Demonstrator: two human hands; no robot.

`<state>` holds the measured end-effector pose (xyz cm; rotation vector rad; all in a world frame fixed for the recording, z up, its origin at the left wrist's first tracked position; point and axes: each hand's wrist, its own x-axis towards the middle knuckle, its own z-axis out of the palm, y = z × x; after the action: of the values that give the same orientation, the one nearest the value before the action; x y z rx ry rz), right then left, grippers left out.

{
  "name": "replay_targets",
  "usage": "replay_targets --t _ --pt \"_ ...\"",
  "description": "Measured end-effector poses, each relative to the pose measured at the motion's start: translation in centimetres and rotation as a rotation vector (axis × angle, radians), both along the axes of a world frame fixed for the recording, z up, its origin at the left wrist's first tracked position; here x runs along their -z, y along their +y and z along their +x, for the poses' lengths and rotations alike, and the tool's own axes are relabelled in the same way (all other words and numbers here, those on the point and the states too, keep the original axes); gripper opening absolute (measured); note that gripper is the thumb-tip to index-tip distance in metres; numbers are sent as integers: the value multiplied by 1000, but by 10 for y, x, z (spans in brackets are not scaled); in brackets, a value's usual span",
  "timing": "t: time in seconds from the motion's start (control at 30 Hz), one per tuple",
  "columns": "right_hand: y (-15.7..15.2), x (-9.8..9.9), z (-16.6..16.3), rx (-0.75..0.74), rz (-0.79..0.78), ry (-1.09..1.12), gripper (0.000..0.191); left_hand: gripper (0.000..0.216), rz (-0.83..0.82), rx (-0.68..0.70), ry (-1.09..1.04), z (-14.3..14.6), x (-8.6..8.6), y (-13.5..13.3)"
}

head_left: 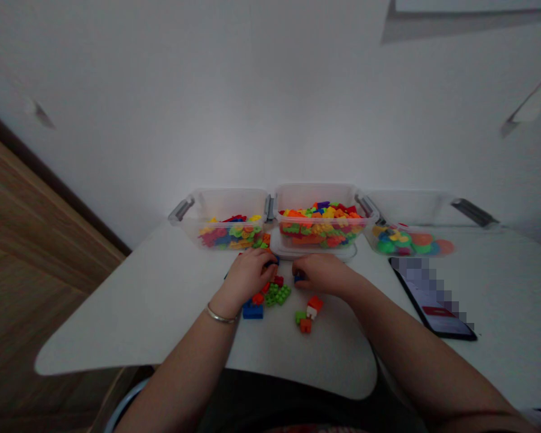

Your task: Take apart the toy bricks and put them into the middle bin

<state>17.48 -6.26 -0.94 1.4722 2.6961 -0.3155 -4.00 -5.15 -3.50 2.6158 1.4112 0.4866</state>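
Observation:
My left hand [249, 276], with a bracelet at the wrist, is closed over a loose pile of plastic toy bricks, its curled fingers at a dark blue brick [274, 260]. To its right, my right hand [321, 274] pinches another blue brick [299, 277], mostly covered by the fingers. Between and below the hands lie a green studded brick [278, 294], a red brick [278, 281] and a larger blue brick [253, 311]. Nearer me is a small group of orange, white and green bricks [305, 325].
Along the wall stand three clear bins: a left bin [225, 201] and a middle bin [315, 195] with many bricks, and a right bin [410, 207] with round colourful pieces. A lid [277, 248] lies under the middle bin. A tablet [426, 294] rests on the white table [117, 319].

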Motion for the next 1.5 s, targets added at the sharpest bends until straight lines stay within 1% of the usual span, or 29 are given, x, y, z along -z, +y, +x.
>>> replay_targets --t 0.3,0.5,0.57,0.67,0.7,0.8,0.9,0.97,1.03,1.1,1.17,1.23,1.3,1.4,1.5 --pt "-1 -3 0 23 38 -14 20 18 4 2 -20 0 -1 -1" --pt "-1 -2 1 -13 56 2 16 18 0 13 -25 0 -1 -1" --pt "-2 -1 1 -21 82 39 19 18 3 17 -24 0 0 -1" --pt "-5 -6 0 -37 153 123 30 18 9 15 -18 0 2 0" --pt "-7 -8 0 -48 183 153 31 18 9 16 -15 0 2 0" --pt "-10 -19 2 -87 315 280 23 17 2 13 -7 -1 1 -1" --pt "-8 -29 13 -84 523 454 18 17 -5 9 -7 -3 1 -1" --pt "-3 -33 24 -40 671 556 18 17 -13 14 -10 -5 1 -1" --pt "3 -35 36 41 794 655 17 18 -19 22 -12 -8 1 0" --pt "10 -34 46 150 888 710 13 18 -17 27 -19 -9 3 0" --pt "16 -32 53 256 946 724 11 18 -14 33 -27 -10 5 1" --pt "21 -29 57 336 970 726 11 18 -11 35 -34 -10 6 2" --pt "23 -27 59 389 962 728 11 18 -10 31 -39 -10 6 2" --pt "24 -25 60 439 890 687 10 18 -11 26 -35 -10 5 1" --pt "24 -24 58 452 818 614 11 18 -10 32 -28 -10 4 1"
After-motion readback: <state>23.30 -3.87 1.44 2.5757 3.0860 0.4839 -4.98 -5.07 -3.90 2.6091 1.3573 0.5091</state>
